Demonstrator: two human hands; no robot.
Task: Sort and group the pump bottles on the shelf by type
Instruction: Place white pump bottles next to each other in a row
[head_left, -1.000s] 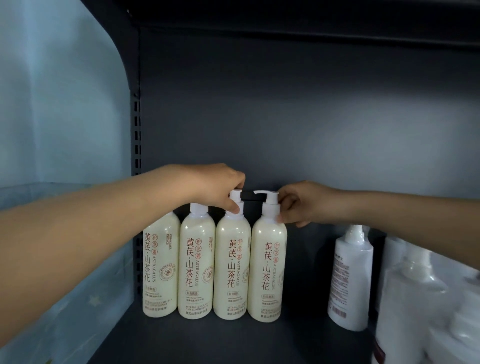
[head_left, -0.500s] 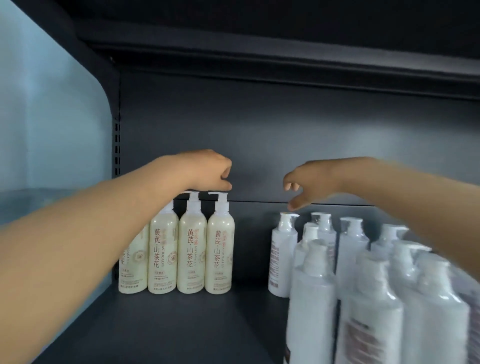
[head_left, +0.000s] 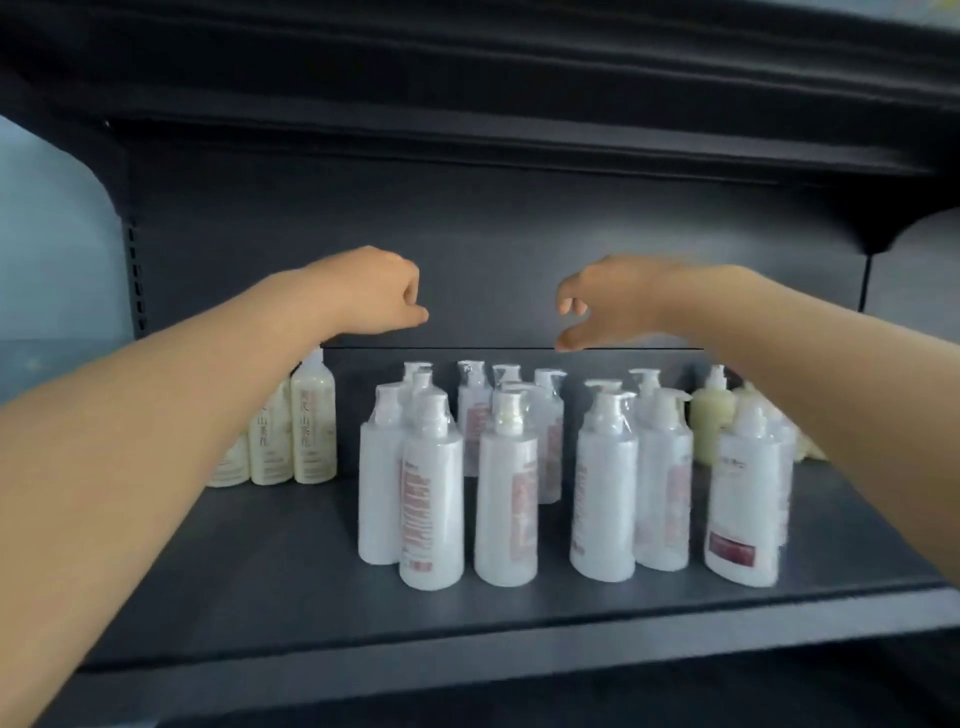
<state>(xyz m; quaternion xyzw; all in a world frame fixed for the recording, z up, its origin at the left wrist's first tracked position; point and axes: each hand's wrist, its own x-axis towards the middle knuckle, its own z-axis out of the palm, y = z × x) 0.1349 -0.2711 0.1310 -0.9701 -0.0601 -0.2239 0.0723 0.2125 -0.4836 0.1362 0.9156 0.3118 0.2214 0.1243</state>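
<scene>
Left grip (head_left: 374, 296): hung curled, empty, over my cream plastic pump-bottle row (head_left: 291, 436).
Right grip (head_left: 608, 306): fingers parted, empty.
Stray cream plastic pump bottle (head_left: 710, 415): stood upright, rear right, below my nearer right grip.

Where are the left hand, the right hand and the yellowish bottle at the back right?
left hand (head_left: 375, 294): head view, its back.
right hand (head_left: 618, 300): head view, its back.
yellowish bottle (head_left: 710, 422): head view, its body.

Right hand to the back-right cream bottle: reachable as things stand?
Probably yes: right hand holds nothing above the rows; the back-right cream bottle is open from above, white bottles crowding only its front.
</scene>
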